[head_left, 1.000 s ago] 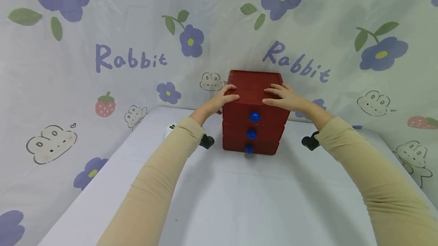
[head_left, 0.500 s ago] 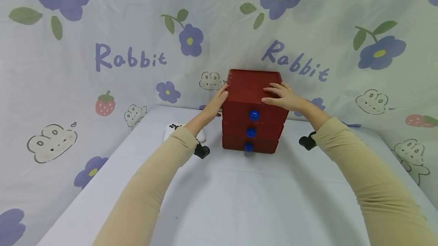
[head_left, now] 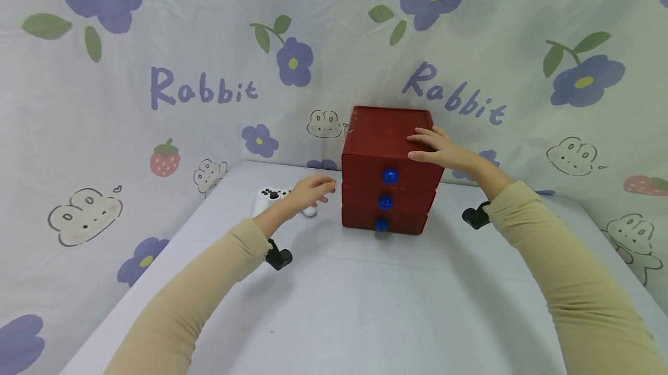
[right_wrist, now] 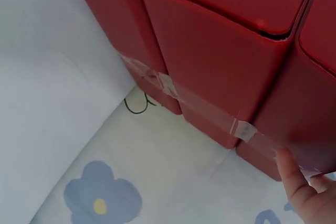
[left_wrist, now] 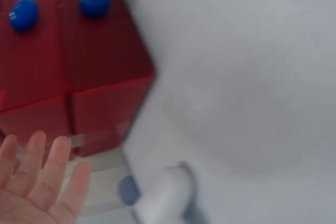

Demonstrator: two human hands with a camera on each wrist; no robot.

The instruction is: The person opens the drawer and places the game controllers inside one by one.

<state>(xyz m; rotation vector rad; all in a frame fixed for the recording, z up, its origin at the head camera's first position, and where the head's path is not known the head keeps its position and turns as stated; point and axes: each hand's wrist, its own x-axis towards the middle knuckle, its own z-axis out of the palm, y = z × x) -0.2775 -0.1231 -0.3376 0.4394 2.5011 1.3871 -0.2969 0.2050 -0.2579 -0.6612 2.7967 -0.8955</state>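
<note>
A red three-drawer box (head_left: 367,181) with round blue knobs (head_left: 389,177) down its front stands upright at the back of the table. My right hand (head_left: 440,150) rests on the top at its right edge, fingers spread; in the right wrist view one fingertip (right_wrist: 286,161) lies against the taped side. Left of the box, apart from it, my left hand (head_left: 310,194) hovers with nothing in it. Its fingers (left_wrist: 55,163) look extended in the left wrist view. Behind that hand lies a white game controller (head_left: 273,194), partly hidden by the hand and wrist.
A white cloth covers the table (head_left: 365,311). Close behind the box hangs a curtain (head_left: 323,62) printed with flowers and rabbits. Black wrist camera mounts (head_left: 278,255) stick out below the sleeves. Clear tape (right_wrist: 205,109) runs across the box's side.
My left hand has let go of the box's top left edge and moved down and to the left, beside the controller. My right hand stays on the box, which has not visibly moved.
</note>
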